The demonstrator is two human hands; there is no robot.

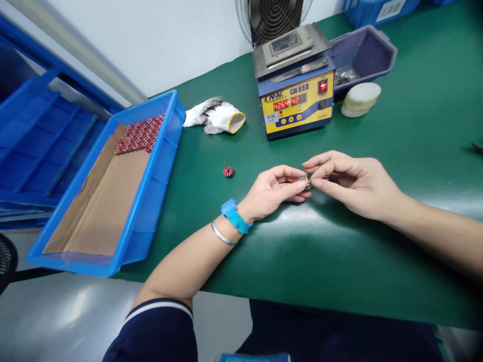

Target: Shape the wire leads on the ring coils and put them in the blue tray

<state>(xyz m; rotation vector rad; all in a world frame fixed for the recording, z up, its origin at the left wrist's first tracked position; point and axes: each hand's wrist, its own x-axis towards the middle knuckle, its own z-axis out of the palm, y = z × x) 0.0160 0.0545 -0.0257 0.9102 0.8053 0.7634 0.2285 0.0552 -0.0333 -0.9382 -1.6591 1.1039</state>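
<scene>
My left hand (273, 191) and my right hand (349, 181) meet over the green mat (302, 251), both pinched on a small wound coil (307, 182) with thin copper wire leads. The left fingers grip the coil body; the right fingertips pinch its wires. A blue wrist strap and a silver bangle sit on my left wrist. Another small red coil (228, 172) lies loose on the mat, left of my hands.
A yellow and blue solder pot (296, 95) with red digits stands at the back. Beside it are a purple bin (364, 53), a white tape roll (361, 99) and a white glove (215, 116). A blue tray (147, 201) with cardboard and several red coils overhangs the left edge.
</scene>
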